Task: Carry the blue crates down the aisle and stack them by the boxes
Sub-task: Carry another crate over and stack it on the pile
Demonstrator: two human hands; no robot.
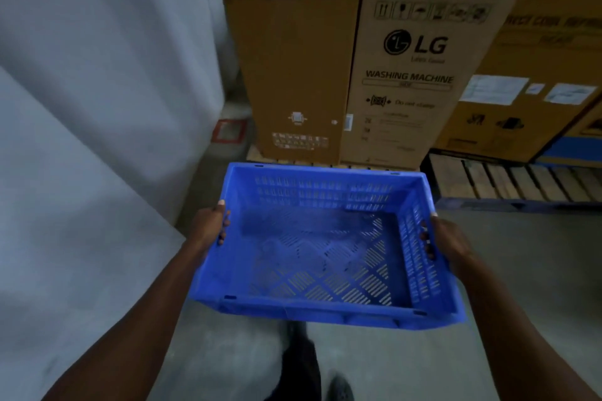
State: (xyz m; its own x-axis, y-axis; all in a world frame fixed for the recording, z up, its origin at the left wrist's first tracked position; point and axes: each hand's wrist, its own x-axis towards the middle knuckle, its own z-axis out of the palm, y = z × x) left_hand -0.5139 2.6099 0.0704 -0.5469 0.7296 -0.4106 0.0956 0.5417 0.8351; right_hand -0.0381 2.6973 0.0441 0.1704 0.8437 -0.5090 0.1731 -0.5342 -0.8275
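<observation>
I hold an empty blue crate (321, 247) with slotted walls and a perforated floor in front of me, above the floor. My left hand (210, 226) grips its left rim, with the thumb on top. On the opposite wall my right hand (448, 242) has its fingers through the handle slot. Just beyond the crate's far edge stands a tall cardboard washing-machine box (400, 75) beside a plain brown box (293, 75).
A grey wall (97, 107) runs along the left. More cardboard boxes (537, 75) sit on a wooden pallet (508, 181) at the right. Grey concrete floor (521, 254) lies to the right, and my leg and shoe (312, 368) show below the crate.
</observation>
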